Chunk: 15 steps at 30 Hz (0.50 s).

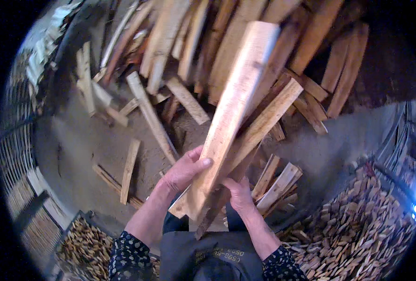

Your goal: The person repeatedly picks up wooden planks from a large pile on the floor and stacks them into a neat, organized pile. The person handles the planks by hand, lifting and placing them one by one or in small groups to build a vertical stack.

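My left hand [185, 169] grips a long pale wooden board [236, 93] near its lower end, the thumb on its upper face. The board slants from my lap up and away to the right. My right hand [239, 191] is closed at the right side of the held wood, against a darker, rough-edged strip [212, 210]; its fingertips are partly hidden. A second, narrower board [269, 114] passes under the pale one. Whether my right hand bears any of its weight I cannot tell. A dark apron [184, 253] covers my lap.
A large pile of long boards [170, 33] lies ahead. Loose planks [151, 117] are scattered on the floor at its near edge, with more pieces [276, 185] by my right hand. Heaps of short wood pieces stand at the lower right [353, 225] and lower left [83, 243].
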Each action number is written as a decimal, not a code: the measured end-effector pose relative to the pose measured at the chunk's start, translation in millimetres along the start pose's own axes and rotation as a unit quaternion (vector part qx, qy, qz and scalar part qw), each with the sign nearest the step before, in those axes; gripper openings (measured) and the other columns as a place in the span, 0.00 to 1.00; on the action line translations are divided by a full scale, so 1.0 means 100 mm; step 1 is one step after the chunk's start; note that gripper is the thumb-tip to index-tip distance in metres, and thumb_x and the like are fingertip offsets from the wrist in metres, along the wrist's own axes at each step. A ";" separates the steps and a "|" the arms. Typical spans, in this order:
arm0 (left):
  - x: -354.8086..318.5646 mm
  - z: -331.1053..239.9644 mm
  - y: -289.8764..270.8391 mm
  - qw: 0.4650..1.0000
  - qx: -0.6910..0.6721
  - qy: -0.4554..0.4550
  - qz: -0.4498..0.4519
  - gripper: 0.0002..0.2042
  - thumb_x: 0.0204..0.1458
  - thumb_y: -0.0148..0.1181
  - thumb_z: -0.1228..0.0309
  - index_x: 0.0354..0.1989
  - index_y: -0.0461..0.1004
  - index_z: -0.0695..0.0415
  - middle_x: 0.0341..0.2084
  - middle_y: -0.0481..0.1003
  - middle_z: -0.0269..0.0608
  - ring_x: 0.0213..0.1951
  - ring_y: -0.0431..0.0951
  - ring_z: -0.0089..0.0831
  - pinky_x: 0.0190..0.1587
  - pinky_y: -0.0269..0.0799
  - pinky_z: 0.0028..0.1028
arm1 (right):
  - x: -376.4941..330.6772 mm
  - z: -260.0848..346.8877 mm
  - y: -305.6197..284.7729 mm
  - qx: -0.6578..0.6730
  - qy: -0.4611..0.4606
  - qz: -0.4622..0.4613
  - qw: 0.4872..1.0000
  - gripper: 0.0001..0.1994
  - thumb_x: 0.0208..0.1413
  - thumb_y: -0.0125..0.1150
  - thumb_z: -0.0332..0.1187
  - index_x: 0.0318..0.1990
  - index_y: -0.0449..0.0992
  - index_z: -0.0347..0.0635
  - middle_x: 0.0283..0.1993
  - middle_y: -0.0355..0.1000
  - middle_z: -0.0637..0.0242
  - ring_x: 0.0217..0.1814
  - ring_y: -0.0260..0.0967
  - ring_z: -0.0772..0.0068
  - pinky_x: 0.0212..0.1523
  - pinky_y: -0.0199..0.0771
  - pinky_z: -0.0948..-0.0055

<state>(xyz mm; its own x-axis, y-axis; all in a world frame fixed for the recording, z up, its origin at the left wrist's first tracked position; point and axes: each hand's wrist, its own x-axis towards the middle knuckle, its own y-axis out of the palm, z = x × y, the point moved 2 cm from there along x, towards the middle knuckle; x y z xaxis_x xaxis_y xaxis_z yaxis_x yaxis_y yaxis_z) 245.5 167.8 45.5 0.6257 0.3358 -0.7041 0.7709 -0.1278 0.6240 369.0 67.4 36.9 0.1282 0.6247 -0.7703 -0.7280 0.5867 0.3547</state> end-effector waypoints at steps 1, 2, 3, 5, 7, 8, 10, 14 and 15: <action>-0.12 -0.02 -0.09 0.999 0.025 0.022 -0.017 0.25 0.44 0.59 0.65 0.51 0.62 0.59 0.43 0.69 0.33 0.44 0.67 0.21 0.51 0.61 0.24 | -0.02 0.03 0.16 0.021 0.017 0.007 1.000 0.23 0.42 0.58 0.26 0.50 0.63 0.37 0.49 0.65 0.64 0.51 0.61 0.70 0.54 0.58 0.69; -0.21 -0.01 -0.17 0.998 0.047 0.044 -0.027 0.25 0.44 0.59 0.65 0.51 0.62 0.59 0.43 0.69 0.34 0.44 0.67 0.22 0.51 0.61 0.24 | -0.08 0.14 0.34 -0.012 0.021 0.001 1.000 0.22 0.41 0.58 0.26 0.48 0.64 0.34 0.47 0.66 0.64 0.49 0.63 0.70 0.52 0.60 0.71; -0.30 0.03 -0.29 0.997 0.032 0.061 -0.039 0.25 0.44 0.58 0.66 0.51 0.61 0.60 0.43 0.68 0.34 0.44 0.67 0.23 0.51 0.60 0.25 | -0.07 0.12 0.44 -0.047 0.023 0.019 0.998 0.21 0.42 0.58 0.26 0.47 0.65 0.34 0.46 0.67 0.64 0.48 0.64 0.70 0.51 0.61 0.72; -0.51 0.11 -0.50 0.991 -0.006 0.092 -0.095 0.26 0.42 0.61 0.65 0.50 0.62 0.61 0.40 0.70 0.34 0.41 0.69 0.23 0.48 0.64 0.26 | -0.04 0.02 0.57 -0.151 0.049 0.033 0.987 0.18 0.43 0.58 0.27 0.44 0.68 0.33 0.44 0.68 0.64 0.45 0.66 0.71 0.48 0.63 0.73; -0.77 0.16 -0.64 0.985 -0.053 0.113 -0.119 0.25 0.41 0.61 0.65 0.48 0.63 0.62 0.39 0.70 0.35 0.40 0.70 0.24 0.48 0.65 0.27 | -0.03 -0.02 0.80 -0.194 0.028 0.054 0.979 0.18 0.45 0.57 0.30 0.45 0.67 0.33 0.44 0.68 0.63 0.43 0.67 0.72 0.46 0.64 0.73; -0.83 0.23 -0.74 0.983 -0.031 0.124 -0.129 0.23 0.42 0.61 0.66 0.47 0.64 0.62 0.38 0.70 0.35 0.40 0.70 0.24 0.48 0.65 0.27 | 0.05 -0.04 0.90 -0.171 0.037 0.069 0.982 0.18 0.46 0.56 0.31 0.45 0.67 0.33 0.44 0.68 0.64 0.42 0.67 0.72 0.45 0.65 0.73; -1.05 0.33 -0.94 0.987 -0.030 0.115 -0.109 0.23 0.45 0.57 0.69 0.50 0.62 0.62 0.42 0.69 0.36 0.43 0.68 0.24 0.49 0.62 0.27 | 0.11 -0.25 1.15 -0.182 0.048 0.115 0.975 0.17 0.49 0.55 0.33 0.45 0.67 0.33 0.43 0.68 0.65 0.42 0.65 0.73 0.45 0.64 0.73; -1.57 0.42 -1.51 0.948 -0.109 0.185 -0.235 0.22 0.42 0.57 0.72 0.48 0.63 0.62 0.41 0.69 0.38 0.42 0.69 0.26 0.46 0.66 0.26 | 0.10 -0.73 1.74 -0.342 0.065 0.151 0.925 0.15 0.51 0.53 0.34 0.44 0.66 0.36 0.39 0.69 0.66 0.39 0.66 0.74 0.42 0.66 0.74; -1.69 0.45 -1.62 0.920 -0.162 0.203 -0.293 0.22 0.41 0.57 0.73 0.47 0.63 0.62 0.40 0.69 0.38 0.41 0.70 0.25 0.45 0.67 0.26 | 0.12 -0.84 1.85 -0.322 0.097 0.129 0.933 0.13 0.50 0.53 0.34 0.42 0.66 0.38 0.36 0.69 0.66 0.34 0.65 0.75 0.36 0.67 0.75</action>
<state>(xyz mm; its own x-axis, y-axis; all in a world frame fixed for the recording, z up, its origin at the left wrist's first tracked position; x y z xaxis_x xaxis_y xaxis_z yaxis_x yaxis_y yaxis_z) 20.6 89.8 48.4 -0.0337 0.5884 -0.8079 0.8447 0.4488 0.2917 179.6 140.1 48.8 -0.1866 0.5616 -0.8061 -0.9793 -0.0407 0.1983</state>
